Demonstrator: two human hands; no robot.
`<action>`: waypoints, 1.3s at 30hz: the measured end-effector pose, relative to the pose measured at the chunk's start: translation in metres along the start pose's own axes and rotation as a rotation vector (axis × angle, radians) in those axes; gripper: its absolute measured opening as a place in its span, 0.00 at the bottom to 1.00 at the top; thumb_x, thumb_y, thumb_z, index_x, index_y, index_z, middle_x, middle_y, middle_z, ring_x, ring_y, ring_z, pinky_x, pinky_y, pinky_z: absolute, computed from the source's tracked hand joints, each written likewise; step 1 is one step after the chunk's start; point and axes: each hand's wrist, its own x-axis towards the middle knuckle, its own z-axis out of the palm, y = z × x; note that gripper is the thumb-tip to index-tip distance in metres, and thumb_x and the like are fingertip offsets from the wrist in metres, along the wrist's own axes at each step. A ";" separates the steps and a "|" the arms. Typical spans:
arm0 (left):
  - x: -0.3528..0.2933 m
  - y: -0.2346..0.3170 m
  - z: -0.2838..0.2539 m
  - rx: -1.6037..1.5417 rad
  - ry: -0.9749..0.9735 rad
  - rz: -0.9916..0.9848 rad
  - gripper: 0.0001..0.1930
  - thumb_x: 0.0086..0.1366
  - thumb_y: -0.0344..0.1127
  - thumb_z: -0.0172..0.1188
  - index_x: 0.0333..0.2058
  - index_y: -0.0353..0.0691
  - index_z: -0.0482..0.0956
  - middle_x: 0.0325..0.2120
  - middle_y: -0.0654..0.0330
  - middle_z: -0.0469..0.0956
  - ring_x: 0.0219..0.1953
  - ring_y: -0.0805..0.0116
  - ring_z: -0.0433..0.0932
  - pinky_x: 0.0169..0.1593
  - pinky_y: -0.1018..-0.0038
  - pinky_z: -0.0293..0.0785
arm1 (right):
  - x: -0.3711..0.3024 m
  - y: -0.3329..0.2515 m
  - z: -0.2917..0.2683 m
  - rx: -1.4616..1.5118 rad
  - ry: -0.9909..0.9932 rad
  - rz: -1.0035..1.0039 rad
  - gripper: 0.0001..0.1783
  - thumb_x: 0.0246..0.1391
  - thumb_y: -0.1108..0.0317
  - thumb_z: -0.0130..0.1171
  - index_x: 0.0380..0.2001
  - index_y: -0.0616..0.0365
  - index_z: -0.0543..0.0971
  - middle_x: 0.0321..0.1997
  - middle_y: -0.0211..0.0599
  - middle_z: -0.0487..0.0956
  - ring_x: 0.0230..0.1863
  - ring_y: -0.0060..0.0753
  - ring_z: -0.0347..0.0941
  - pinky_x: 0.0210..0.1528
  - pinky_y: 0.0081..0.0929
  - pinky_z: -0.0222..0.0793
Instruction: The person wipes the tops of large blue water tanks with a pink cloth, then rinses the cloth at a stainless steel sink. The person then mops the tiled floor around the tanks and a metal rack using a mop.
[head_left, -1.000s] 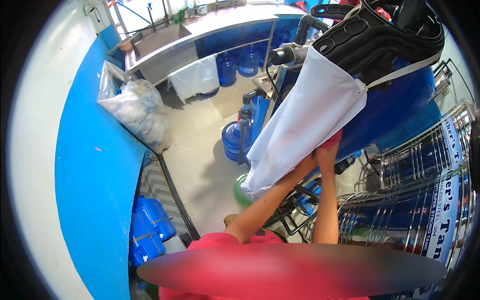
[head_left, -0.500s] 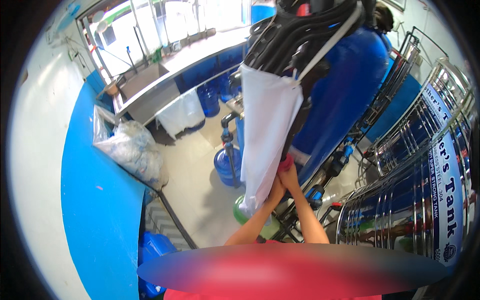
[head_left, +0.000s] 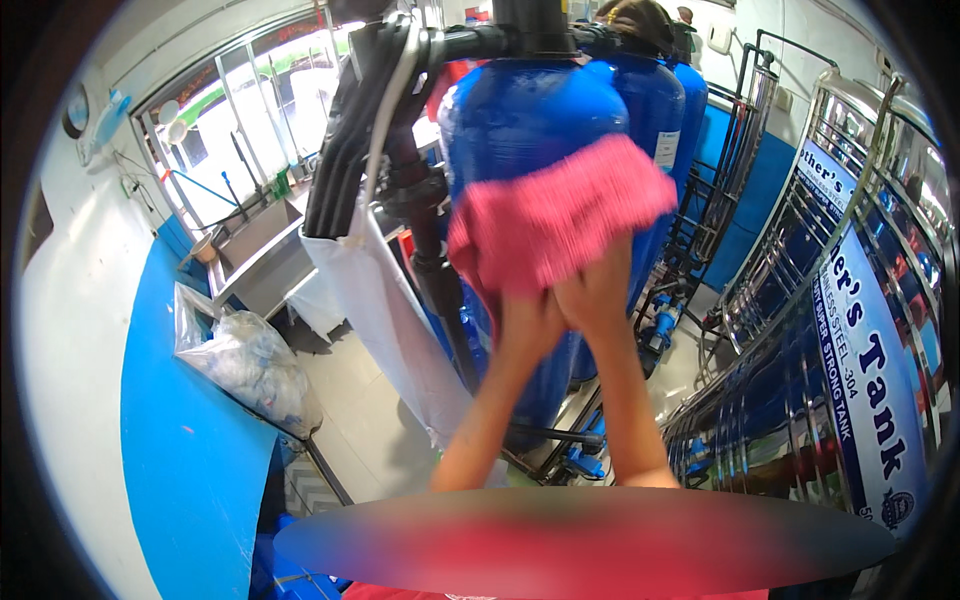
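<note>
Both my hands are raised side by side in front of a tall blue cylindrical tank. A pink cloth spreads upward from them, its edges blurred by motion. My left hand is closed on the lower left part of the cloth. Close beside it, my right hand grips the cloth's lower right side. Part of the tank's front is hidden behind the cloth; whether the cloth touches the tank I cannot tell.
Left of the tank, a bundle of black pipes stands in a white sack. Shiny steel tanks line the right side. A clear bag of plastic waste sits at left near a sink. Black pipes with blue valves run low.
My hands have risen with the pink cloth, which was bunched low beside the white sack and is now spread out before the blue tank. The view has turned right.
</note>
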 end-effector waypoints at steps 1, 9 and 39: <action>0.039 0.002 0.010 0.034 0.112 0.051 0.23 0.66 0.34 0.55 0.58 0.32 0.71 0.59 0.36 0.70 0.64 0.35 0.65 0.67 0.49 0.56 | 0.032 0.013 0.005 -0.141 0.028 -0.051 0.24 0.49 0.57 0.57 0.48 0.59 0.81 0.57 0.58 0.74 0.63 0.69 0.63 0.71 0.63 0.47; 0.171 0.029 0.039 0.876 0.237 0.362 0.19 0.65 0.36 0.55 0.51 0.31 0.77 0.53 0.39 0.73 0.56 0.38 0.70 0.61 0.49 0.65 | 0.168 0.101 0.012 -0.154 -0.201 0.407 0.34 0.52 0.50 0.49 0.46 0.74 0.80 0.59 0.69 0.73 0.63 0.62 0.68 0.68 0.45 0.60; -0.135 -0.114 0.049 0.871 -0.416 0.032 0.29 0.58 0.46 0.58 0.59 0.47 0.75 0.55 0.49 0.76 0.58 0.38 0.71 0.61 0.42 0.61 | -0.190 0.106 0.028 0.441 -0.197 0.677 0.38 0.56 0.49 0.59 0.63 0.63 0.68 0.70 0.63 0.62 0.72 0.63 0.56 0.72 0.46 0.53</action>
